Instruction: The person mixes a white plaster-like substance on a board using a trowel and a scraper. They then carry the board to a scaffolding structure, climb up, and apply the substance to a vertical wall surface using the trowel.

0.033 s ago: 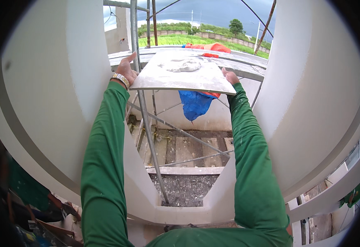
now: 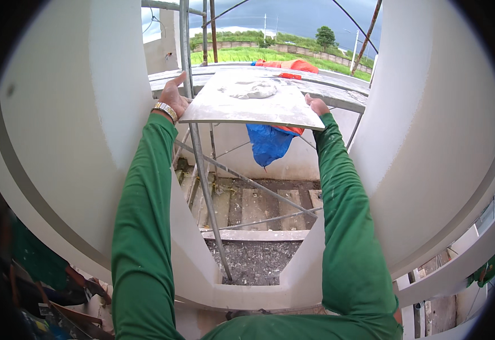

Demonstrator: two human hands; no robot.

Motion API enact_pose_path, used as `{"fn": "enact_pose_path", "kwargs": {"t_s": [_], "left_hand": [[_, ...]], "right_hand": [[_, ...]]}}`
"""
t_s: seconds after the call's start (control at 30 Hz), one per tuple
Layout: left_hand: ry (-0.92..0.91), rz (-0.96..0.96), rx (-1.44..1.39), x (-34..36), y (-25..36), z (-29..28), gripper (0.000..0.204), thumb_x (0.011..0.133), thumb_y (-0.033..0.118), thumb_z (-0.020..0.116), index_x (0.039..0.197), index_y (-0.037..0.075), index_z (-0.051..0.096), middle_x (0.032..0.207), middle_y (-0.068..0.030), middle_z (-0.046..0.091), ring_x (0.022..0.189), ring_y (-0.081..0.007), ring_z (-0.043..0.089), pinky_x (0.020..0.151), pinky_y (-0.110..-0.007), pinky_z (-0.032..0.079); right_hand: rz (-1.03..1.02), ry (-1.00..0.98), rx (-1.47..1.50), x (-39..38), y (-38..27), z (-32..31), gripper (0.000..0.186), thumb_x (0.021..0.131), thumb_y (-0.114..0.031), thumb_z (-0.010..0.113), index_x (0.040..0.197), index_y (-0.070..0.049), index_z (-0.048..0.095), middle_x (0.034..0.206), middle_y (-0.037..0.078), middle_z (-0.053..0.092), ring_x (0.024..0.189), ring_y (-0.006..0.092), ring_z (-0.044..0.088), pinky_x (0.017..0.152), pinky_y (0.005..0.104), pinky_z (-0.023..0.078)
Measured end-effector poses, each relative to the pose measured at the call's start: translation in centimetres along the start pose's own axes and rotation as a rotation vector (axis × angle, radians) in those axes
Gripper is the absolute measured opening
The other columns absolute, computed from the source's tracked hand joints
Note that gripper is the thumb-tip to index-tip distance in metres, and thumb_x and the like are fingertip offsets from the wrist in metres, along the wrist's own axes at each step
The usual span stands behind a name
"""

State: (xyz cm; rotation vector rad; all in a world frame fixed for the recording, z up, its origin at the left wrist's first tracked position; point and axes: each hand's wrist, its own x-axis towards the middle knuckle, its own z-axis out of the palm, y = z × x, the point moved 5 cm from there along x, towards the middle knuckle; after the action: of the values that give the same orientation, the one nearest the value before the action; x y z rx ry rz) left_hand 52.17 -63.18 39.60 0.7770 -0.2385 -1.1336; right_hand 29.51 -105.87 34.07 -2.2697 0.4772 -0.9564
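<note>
Fingers of our left hand (image 2: 173, 97) bear on the left edge of the white board (image 2: 247, 115), with the thumb raised well apart from them and clear of the board's face. Our right hand (image 2: 317, 105) touches the opposite edge, thumb uppermost, its other fingers hidden. With the tips out of sight at both sides, we cannot tell how tightly either hand closes on the board. It lies directly between our hands, neither one clearly nearer, its face stretching away from us; foreshortening keeps us from judging which side is longer. Our forearms reach nearly straight up to its near corners.

On the board, towards its far part, sits a heap of white paste (image 2: 253, 89). Just beyond the board we see planks (image 2: 338, 99) and a small red object (image 2: 290, 76). Left of it, close by our left hand, stands a metal pole (image 2: 185, 45); below it hangs a blue sheet (image 2: 269, 144).
</note>
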Motion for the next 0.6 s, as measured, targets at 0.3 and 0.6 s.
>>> {"fn": "enact_pose_path", "kwargs": {"t_s": [0.3,0.6], "left_hand": [[0.648,1.433,1.639,-5.0,-8.3,3.3,0.094,0.081,0.073,0.061,0.145,0.007,0.042,0.147,-0.0182,0.040,0.145,-0.0370,0.023,0.116,-0.056,0.018],[0.909,1.784,1.888,-0.1,-10.4,4.0,0.079,0.079,0.085,0.044,0.123,0.022,0.065,0.128,-0.0020,0.058,0.137,-0.0256,0.035,0.104,-0.066,0.015]], "right_hand": [[-0.101,-0.007,0.076,4.8,5.6,4.2,0.058,0.101,-0.051,0.042,0.100,0.002,0.067,0.079,0.021,0.067,0.073,0.0289,0.064,0.073,0.0376,0.050],[0.419,0.256,0.614,4.9,6.4,2.7,0.047,0.098,-0.040,0.048,0.100,0.004,0.067,0.086,0.015,0.071,0.078,0.0282,0.068,0.075,0.0401,0.051]]}}
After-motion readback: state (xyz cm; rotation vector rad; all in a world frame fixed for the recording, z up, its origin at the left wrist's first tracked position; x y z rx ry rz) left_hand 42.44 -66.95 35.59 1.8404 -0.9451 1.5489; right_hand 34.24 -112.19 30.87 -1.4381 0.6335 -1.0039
